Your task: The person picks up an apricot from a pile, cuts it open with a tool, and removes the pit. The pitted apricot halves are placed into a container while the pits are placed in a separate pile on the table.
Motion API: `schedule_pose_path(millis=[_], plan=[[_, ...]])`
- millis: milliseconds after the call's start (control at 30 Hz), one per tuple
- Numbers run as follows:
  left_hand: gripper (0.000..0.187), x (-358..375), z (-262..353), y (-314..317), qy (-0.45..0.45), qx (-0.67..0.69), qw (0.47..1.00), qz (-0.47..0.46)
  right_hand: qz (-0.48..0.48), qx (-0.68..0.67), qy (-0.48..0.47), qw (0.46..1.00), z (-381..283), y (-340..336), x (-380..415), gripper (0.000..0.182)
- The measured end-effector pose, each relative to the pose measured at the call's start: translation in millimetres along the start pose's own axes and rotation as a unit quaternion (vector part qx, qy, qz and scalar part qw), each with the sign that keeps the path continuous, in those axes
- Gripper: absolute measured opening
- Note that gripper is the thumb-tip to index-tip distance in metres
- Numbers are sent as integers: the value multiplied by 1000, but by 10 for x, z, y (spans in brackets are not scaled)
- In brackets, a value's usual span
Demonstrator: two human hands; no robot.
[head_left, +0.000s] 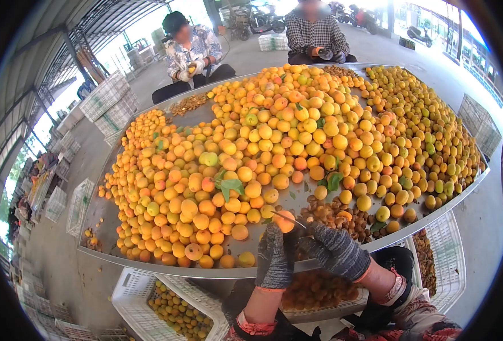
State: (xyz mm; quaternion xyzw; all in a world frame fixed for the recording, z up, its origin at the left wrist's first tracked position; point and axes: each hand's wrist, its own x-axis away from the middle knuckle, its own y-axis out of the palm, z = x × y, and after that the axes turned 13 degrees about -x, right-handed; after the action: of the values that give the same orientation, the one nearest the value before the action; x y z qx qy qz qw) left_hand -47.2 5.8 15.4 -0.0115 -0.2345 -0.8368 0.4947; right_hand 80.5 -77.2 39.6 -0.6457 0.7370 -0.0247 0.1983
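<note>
In a grey knitted glove, my left hand (274,258) is closed around an orange apricot (284,221) at the near edge of the metal table (206,271). My right hand (335,250), gloved alike, grips a thin knife (289,219) whose blade lies against the apricot. Its handle is hidden in the glove. A big heap of apricots (251,142) spreads over the table beyond my hands. Just past my right hand lies a brown pile of pits (336,215).
White crates stand below the table: one with apricots (127,290) at left, one with brown pieces (447,250) at right. Two people (190,54) (315,34) sit across the table. Stacked crates (108,102) stand at the left.
</note>
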Motion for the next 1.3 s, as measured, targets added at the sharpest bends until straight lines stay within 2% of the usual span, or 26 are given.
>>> schedule_pose_path(millis=[67, 100, 167, 200, 233, 267, 333, 433, 500, 567, 600, 667, 700, 767, 833, 900, 933, 967, 1000, 1033, 1100, 1133, 1167, 1200, 1233, 1300], plan=[[45, 37, 27, -4, 31, -61, 998, 10, -6, -138, 30, 990, 4, -54, 9, 34], [43, 44, 27, -7, 62, -122, 990, 21, -6, -138, 30, 990, -13, -72, 6, 34], [44, 47, -1, -11, 71, -144, 986, 35, 28, -358, 90, 929, -56, -111, 4, 32], [44, 48, -10, -8, 81, -166, 982, 48, 29, -359, 90, 928, -47, -155, 4, 32], [44, 56, 4, 12, 80, -166, 982, 46, -7, -178, 36, 983, -29, -224, 10, 32], [40, 68, 36, 39, 77, -140, 986, 49, -43, 11, -19, 999, -20, -286, 4, 32], [37, 72, 49, 39, 72, -115, 989, 51, -65, 15, -35, 997, -48, -383, -36, 34], [36, 25, 53, 18, 126, -190, 974, -10, -97, -7, -78, 992, -9, -431, -119, 36], [34, 32, 64, 68, 57, -129, 990, 21, -110, -35, -100, 988, 3, -407, -109, 37], [32, 8, 69, 83, 73, -137, 988, 19, -74, 121, -73, 987, -4, -336, -81, 41], [31, -2, 68, 93, 87, -147, 985, 16, -74, 121, -73, 987, -17, -303, -84, 41], [29, 4, 115, 159, 105, -128, 986, 8, -20, -178, -11, 984, -39, -232, -76, 41], [27, 11, 135, 178, 125, -107, 986, 1, -18, -180, -12, 983, -30, -270, -90, 41], [28, -18, 125, 88, 156, -161, 974, -22, -148, -40, -51, 987, -17, -414, -160, 46], [28, -18, 89, 75, 186, -214, 958, -46, -144, -44, -41, 988, -41, -412, -158, 45], [27, -11, 13, 154, 154, -85, 984, 18, -141, -49, -33, 988, -54, -328, -152, 44], [27, -9, -1, 183, 155, -85, 984, 18, -66, -46, -13, 997, -55, -195, -130, 43], [27, -3, -9, 210, 128, -4, 992, 9, 8, -43, 7, 999, -59, -76, -111, 42], [27, -4, -10, 221, 100, 77, 992, -1, 6, -43, 7, 999, -85, 3, -99, 42], [27, -7, -9, 216, 101, 79, 992, -1, 45, -33, 14, 998, -126, 62, -80, 41], [27, -5, -7, 197, 86, 56, 994, -35, 84, -21, 21, 996, -112, 104, -27, 40], [27, -5, 30, 169, 86, 56, 994, -35, 75, -94, 11, 993, -54, 103, -1, 39], [28, 2, 89, 124, 82, -45, 995, -25, 67, -167, 2, 984, -4, 95, 24, 39], [30, 6, 124, 103, 78, -144, 986, -15, 68, -168, 1, 983, 34, 47, 40, 39], [30, 4, 118, 93, 79, -144, 986, -15, 34, -126, -10, 991, 66, -27, 43, 38], [29, -8, 90, 67, 180, -198, 963, -33, -1, -83, -23, 996, 61, -107, -5, 38]])
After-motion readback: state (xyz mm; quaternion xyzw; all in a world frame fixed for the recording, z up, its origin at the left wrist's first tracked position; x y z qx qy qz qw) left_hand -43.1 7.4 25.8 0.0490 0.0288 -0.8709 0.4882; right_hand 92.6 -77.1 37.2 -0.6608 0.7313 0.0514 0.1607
